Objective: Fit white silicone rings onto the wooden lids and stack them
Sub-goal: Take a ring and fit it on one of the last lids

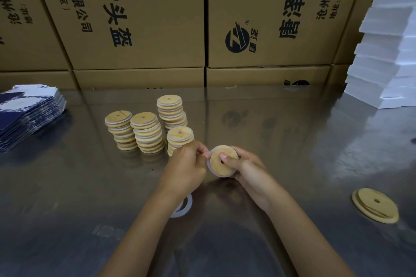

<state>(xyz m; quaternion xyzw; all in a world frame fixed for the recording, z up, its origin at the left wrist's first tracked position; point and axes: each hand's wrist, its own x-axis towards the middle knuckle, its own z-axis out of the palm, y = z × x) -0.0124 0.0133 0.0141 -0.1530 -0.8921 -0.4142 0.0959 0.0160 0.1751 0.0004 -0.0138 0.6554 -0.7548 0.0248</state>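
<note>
My right hand [247, 167] grips a round wooden lid [219, 165] above the table, thumb across its centre hole. A white silicone ring [209, 165] wraps the lid's left edge, and my left hand [186, 164] pinches that ring at the upper left. Several stacks of ringed lids [147, 132] stand just behind my hands. A loose white ring [185, 207] lies on the table, partly hidden under my left forearm. One bare wooden lid [375, 206] lies flat at the right.
The shiny metal table [281, 132] carries a pile of flattened blue-and-white cartons [27, 112] at the far left and a stack of white foam slabs [387, 56] at the far right. Large cardboard boxes [157, 20] wall off the back edge.
</note>
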